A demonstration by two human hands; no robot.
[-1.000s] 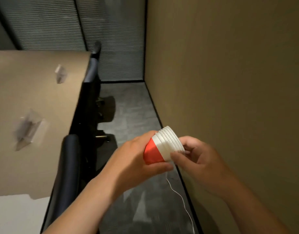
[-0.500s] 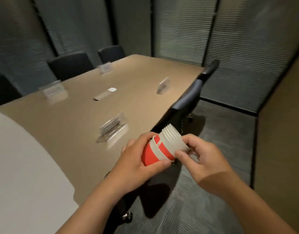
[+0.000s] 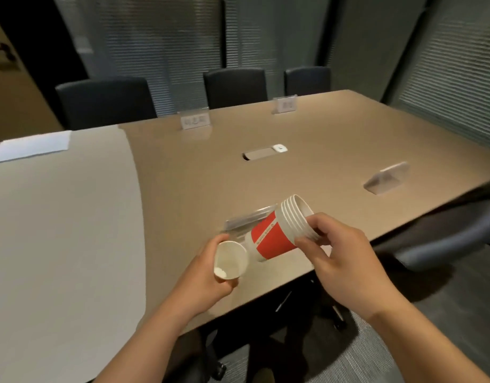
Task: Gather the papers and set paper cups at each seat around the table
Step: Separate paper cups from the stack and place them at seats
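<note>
Both forearms are bare from the bottom edge of the view up to the wrists; no sleeve, cuff or glove shows on either one. The left hand (image 3: 210,268) wears no ring, watch or band that can be seen. The right hand (image 3: 339,251) is likewise unadorned, with its wrist plain. The fingernails look short, though blur keeps finer detail from showing. No other part of the person's clothing is clearly in view.

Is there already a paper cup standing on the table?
No, the single cup is in the left hand and the cup stack in the right hand, none on the table.
</note>
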